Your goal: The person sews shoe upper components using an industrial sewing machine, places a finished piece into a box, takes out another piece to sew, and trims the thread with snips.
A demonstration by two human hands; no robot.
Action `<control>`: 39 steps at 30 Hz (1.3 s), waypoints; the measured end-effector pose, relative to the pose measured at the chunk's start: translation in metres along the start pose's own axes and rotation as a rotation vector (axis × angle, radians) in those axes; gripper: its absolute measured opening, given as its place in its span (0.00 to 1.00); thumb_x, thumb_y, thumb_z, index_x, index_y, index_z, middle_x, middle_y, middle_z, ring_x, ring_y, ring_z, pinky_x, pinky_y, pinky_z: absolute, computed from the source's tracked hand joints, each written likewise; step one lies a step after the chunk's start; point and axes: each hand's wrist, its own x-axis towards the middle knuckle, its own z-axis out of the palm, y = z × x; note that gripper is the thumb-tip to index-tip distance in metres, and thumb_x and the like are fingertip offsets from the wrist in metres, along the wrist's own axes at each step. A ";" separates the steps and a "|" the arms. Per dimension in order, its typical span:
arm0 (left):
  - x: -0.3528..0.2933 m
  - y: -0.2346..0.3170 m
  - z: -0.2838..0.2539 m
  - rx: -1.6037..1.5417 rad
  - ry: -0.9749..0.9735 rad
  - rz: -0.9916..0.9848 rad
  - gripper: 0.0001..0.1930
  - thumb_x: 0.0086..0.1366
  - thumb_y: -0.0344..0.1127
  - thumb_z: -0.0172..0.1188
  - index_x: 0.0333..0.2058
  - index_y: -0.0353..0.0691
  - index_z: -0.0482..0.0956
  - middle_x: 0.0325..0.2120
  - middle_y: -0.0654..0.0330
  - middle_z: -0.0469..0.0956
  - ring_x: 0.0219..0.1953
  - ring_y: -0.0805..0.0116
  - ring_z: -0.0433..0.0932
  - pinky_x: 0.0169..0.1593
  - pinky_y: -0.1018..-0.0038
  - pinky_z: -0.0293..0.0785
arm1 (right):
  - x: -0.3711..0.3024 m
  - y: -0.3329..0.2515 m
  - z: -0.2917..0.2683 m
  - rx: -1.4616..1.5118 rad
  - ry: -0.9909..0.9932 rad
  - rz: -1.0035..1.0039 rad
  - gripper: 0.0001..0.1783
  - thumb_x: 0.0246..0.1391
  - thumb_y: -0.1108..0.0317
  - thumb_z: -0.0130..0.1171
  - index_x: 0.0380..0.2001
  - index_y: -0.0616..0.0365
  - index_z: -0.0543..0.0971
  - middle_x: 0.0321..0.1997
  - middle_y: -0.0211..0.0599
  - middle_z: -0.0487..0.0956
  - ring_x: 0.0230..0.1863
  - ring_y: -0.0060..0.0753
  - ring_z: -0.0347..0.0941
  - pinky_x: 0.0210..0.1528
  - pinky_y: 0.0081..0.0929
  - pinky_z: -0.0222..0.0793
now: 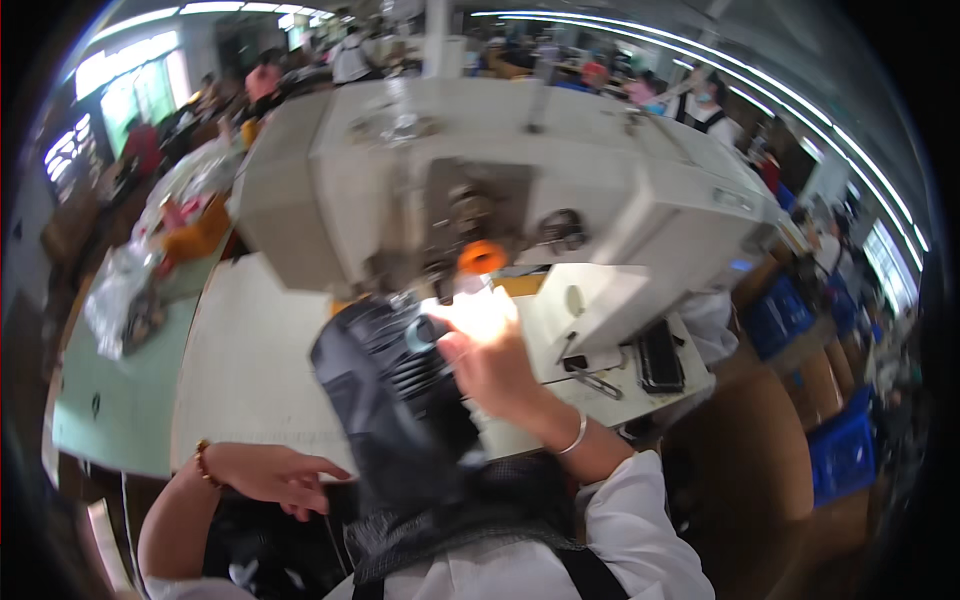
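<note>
In front of me stands a white sewing machine (520, 130) with an orange ring (482, 258) near its needle area. My right hand (490, 350) is up under the machine's head, in bright lamp glare. Its fingers are bent together beside a small dark round piece (430, 328); glare and blur hide what they grip. Black fabric (370, 390) with a ribbed part runs from the needle area down to my lap. Left of the fabric, my left hand (280, 478) hangs at the table's front edge, index finger stretched out, holding nothing.
A dark phone (660, 358) and a pair of small scissors (597, 383) lie on the right of the white table (245, 370). On the left are a plastic bag (122, 295) and an orange box (198, 235). Blue crates (842, 450) stand at right; people work behind.
</note>
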 end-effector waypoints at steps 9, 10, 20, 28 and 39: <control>0.052 -0.004 -0.066 0.370 1.228 0.242 0.15 0.62 0.39 0.68 0.44 0.38 0.83 0.37 0.54 0.84 0.38 0.63 0.82 0.45 0.70 0.77 | -0.010 0.033 -0.003 0.262 -0.057 0.093 0.20 0.68 0.64 0.49 0.53 0.70 0.76 0.43 0.55 0.78 0.45 0.54 0.75 0.50 0.40 0.69; 0.064 -0.007 -0.071 0.345 1.214 0.311 0.18 0.61 0.41 0.69 0.46 0.37 0.82 0.38 0.53 0.84 0.39 0.62 0.82 0.47 0.70 0.76 | -0.011 0.033 -0.003 0.203 -0.067 0.051 0.20 0.68 0.64 0.50 0.53 0.70 0.76 0.44 0.55 0.79 0.45 0.53 0.76 0.50 0.39 0.69; 0.108 -0.019 -0.075 0.044 1.048 0.473 0.28 0.57 0.44 0.74 0.49 0.29 0.77 0.37 0.49 0.83 0.39 0.62 0.81 0.48 0.67 0.76 | 0.002 -0.005 -0.001 -0.012 -0.062 -0.001 0.18 0.51 0.70 0.68 0.47 0.60 0.82 0.47 0.43 0.83 0.41 0.50 0.80 0.48 0.38 0.74; 0.108 -0.015 -0.063 0.141 1.189 0.463 0.25 0.54 0.43 0.75 0.43 0.30 0.77 0.31 0.46 0.81 0.34 0.47 0.80 0.41 0.66 0.75 | 0.007 -0.015 0.026 -0.121 -0.064 -0.216 0.19 0.50 0.69 0.66 0.47 0.58 0.84 0.56 0.42 0.80 0.52 0.43 0.79 0.48 0.35 0.77; 0.083 -0.014 -0.068 0.204 1.081 0.450 0.23 0.57 0.31 0.71 0.50 0.27 0.77 0.41 0.46 0.81 0.42 0.52 0.80 0.52 0.68 0.74 | 0.002 -0.011 0.031 -0.006 -0.040 -0.148 0.22 0.40 0.75 0.67 0.44 0.60 0.85 0.52 0.45 0.81 0.51 0.50 0.78 0.53 0.42 0.74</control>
